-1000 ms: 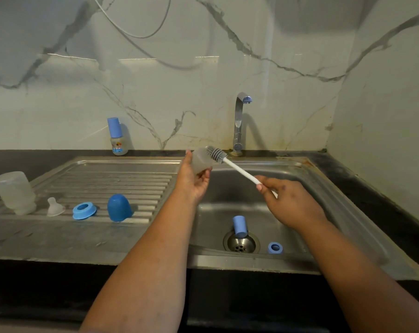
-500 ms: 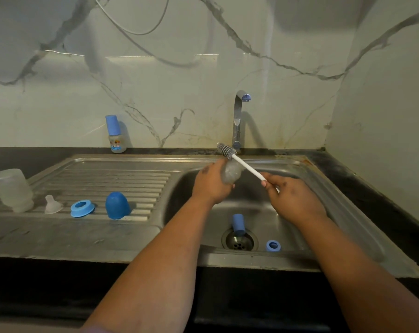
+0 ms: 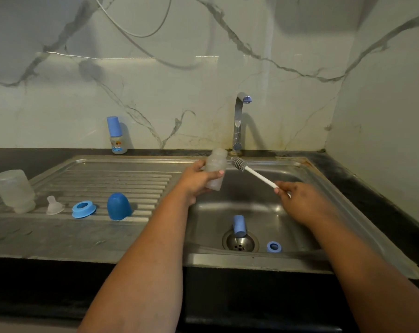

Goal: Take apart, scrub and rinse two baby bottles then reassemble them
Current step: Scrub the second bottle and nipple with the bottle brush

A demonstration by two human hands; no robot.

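My left hand [image 3: 194, 182] fingers wrap the small frosted plastic bottle body [image 3: 215, 168], right hand [image 3: 300, 200] pinches the white-handled grey bristle brush [image 3: 251, 171]; a wet grip could drop it into the steel sink [image 3: 307, 227].

The left hand [image 3: 193, 180] covered the lower left side of the small clear bottle [image 3: 215, 168], so the contact under the palm could not be seen. The right hand [image 3: 302, 200] hid the rear end of the brush handle [image 3: 259, 175]. The printed label on the capped bottle [image 3: 117, 135] by the wall was too small to read. The blue cap [image 3: 239, 225] covered part of the drain [image 3: 239, 242]. Both forearms were cut off by the bottom edge. The contents of the inverted clear bottle [image 3: 13, 191] could not be determined.
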